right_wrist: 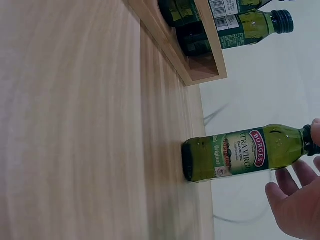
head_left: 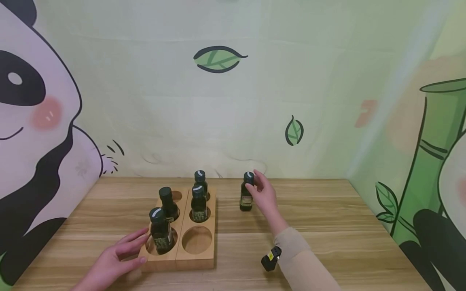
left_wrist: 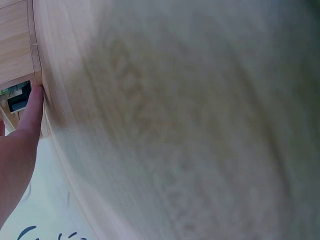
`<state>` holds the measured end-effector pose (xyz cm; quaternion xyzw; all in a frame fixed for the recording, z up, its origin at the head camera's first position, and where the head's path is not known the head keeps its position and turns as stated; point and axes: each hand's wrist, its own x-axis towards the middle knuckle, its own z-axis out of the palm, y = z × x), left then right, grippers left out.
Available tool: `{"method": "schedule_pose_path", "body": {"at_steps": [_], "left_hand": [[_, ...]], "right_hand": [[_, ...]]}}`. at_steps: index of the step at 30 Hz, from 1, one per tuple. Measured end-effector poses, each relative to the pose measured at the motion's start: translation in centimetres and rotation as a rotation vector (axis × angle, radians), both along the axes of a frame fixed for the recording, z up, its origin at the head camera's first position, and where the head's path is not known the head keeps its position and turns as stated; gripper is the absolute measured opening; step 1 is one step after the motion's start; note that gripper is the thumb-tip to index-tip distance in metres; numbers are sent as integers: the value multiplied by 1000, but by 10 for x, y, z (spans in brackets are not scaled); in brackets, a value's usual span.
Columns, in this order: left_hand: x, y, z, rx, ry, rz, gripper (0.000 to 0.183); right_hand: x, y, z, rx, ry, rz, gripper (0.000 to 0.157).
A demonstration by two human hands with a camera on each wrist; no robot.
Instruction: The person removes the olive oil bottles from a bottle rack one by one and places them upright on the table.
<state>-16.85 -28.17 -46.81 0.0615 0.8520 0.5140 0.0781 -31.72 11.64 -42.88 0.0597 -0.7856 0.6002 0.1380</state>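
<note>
My right hand (head_left: 265,196) pinches an olive oil bottle (head_left: 246,198) near its dark cap, with thumb and fingers. The bottle stands upright to the right of a wooden rack (head_left: 195,262); its green label (right_wrist: 242,152) faces the right wrist camera. At the rack's front left corner, my left hand (head_left: 118,256) touches the wood, thumb at the front and fingers along the left side. Several similar bottles sit in the rack's round holes, the nearest bottle (head_left: 160,232) right beside the left hand. The front right hole (head_left: 197,240) and the back left hole (head_left: 176,196) hold no bottle.
The wood-grain table (head_left: 327,226) ends at a printed cloth backdrop (head_left: 145,101) with pandas, leaves and bamboo. A small black device (head_left: 270,260) with a yellow mark is at the right wrist, by the beige sleeve (head_left: 306,262).
</note>
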Motion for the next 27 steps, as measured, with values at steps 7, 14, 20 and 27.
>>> {"method": "schedule_pose_path", "body": {"at_steps": [7, 14, 20, 27], "left_hand": [[1, 1, 0, 11, -7, 1, 60], [1, 0, -2, -13, 5, 0, 60], [-1, -1, -2, -22, 9, -3, 60], [0, -1, -1, -24, -10, 12, 59]], "right_hand": [[12, 9, -10, -10, 35, 12, 55], [24, 14, -14, 21, 70, -4, 55], [32, 17, -14, 56, 103, -13, 54], [39, 14, -16, 56, 136, 4, 50]]}}
